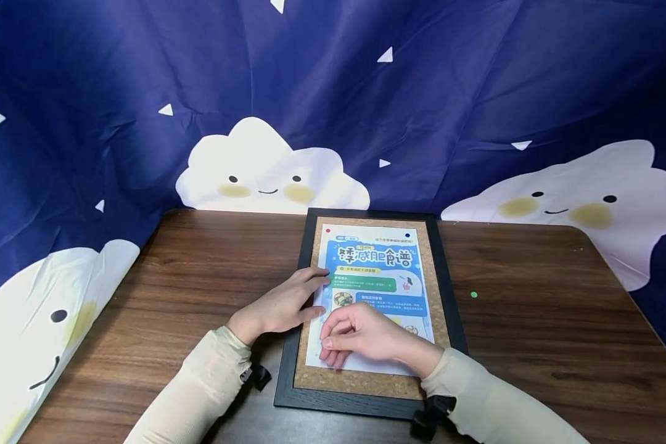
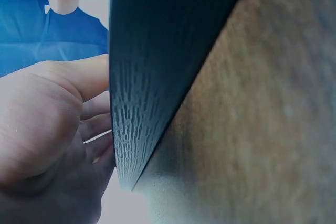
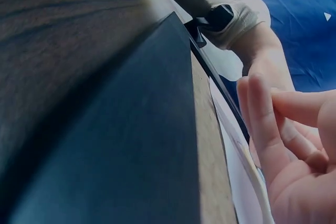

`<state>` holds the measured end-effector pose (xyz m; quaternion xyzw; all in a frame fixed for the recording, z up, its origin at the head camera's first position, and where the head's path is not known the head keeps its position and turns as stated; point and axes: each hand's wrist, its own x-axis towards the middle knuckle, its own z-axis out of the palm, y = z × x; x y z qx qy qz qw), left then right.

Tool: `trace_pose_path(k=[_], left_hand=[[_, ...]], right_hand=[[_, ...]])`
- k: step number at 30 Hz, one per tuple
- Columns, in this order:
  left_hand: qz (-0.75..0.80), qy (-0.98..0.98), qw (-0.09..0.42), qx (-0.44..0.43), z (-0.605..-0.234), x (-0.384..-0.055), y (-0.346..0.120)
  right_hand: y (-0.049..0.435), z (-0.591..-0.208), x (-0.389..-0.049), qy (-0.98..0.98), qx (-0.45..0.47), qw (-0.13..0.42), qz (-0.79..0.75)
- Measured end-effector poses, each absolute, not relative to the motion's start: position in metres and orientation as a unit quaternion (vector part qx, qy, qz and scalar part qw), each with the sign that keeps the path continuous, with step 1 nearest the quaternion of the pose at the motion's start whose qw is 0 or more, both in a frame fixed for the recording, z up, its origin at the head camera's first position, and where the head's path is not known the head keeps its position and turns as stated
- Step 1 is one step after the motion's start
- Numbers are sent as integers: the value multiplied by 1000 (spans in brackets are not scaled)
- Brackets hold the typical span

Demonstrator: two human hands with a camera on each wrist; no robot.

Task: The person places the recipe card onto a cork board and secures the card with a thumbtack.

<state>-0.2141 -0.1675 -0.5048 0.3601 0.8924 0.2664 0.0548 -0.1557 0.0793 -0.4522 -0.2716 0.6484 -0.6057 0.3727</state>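
Note:
A printed sheet [image 1: 377, 280] with Chinese headings and food pictures lies on a framed corkboard [image 1: 302, 379]. At its top corners sit a red pin [image 1: 328, 230] and a dark blue pin [image 1: 407, 235]. My left hand [image 1: 285, 303] reaches over the frame's left side, its extended fingers resting along the sheet's left edge. Over the lower left of the sheet, my right hand [image 1: 369, 333] has its thumb and index finger brought together, the other fingers bent. Anything between those fingertips is hidden. On the table, right of the board, lies a small green pin [image 1: 474, 295].
The board's black frame [image 2: 152, 51] rises above the brown wooden table [image 1: 538, 345]. Behind the table hangs a dark blue cloth [image 1: 333, 80] with white clouds. Small black devices [image 1: 260, 377] are strapped at both wrists.

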Motion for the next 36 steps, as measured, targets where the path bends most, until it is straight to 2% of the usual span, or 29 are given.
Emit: trace_pose_path(k=[10, 17, 27, 36], left_hand=[[280, 888, 55, 360, -505, -214, -167], [287, 884, 53, 364, -501, -213, -166], [266, 886, 27, 379, -514, -219, -169], [274, 883, 37, 379, -495, -209, -165]], right_hand=[[69, -453, -152, 646, -223, 420, -597], [64, -448, -150, 670, -213, 418, -575], [54, -443, -152, 701, -215, 422, -533], [50, -441, -153, 710, -195, 425, -527]])
